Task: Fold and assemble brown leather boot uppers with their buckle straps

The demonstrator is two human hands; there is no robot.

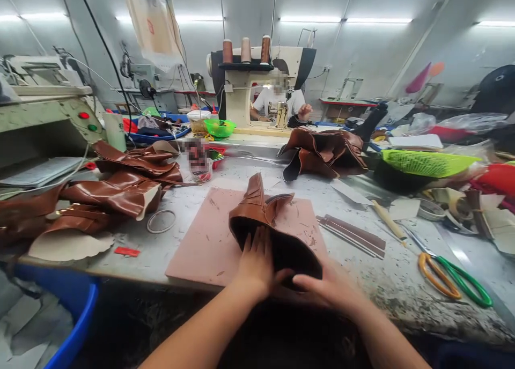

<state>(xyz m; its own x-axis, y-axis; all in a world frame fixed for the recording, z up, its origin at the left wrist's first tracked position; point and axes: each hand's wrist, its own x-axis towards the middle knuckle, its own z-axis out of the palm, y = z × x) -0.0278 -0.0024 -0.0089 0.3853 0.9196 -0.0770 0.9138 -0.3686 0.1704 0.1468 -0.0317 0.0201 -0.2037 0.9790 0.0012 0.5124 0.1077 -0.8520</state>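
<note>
A brown leather boot upper (261,211) with a dark lining lies on a pink cutting mat (205,240) at the table's near edge. My left hand (254,262) lies on the dark lining with its fingers spread flat. My right hand (325,286) grips the near right edge of the same piece, thumb pointing left toward the other hand. Both hands touch the leather at its wide open end.
Brown leather pieces are piled at the left (116,189) and behind the mat (325,152). Scissors with green and orange handles (450,275) lie at the right, near leather strips (352,235) and a green basket (426,162). A person sits at a sewing machine (277,103) beyond. A blue bin (70,326) stands lower left.
</note>
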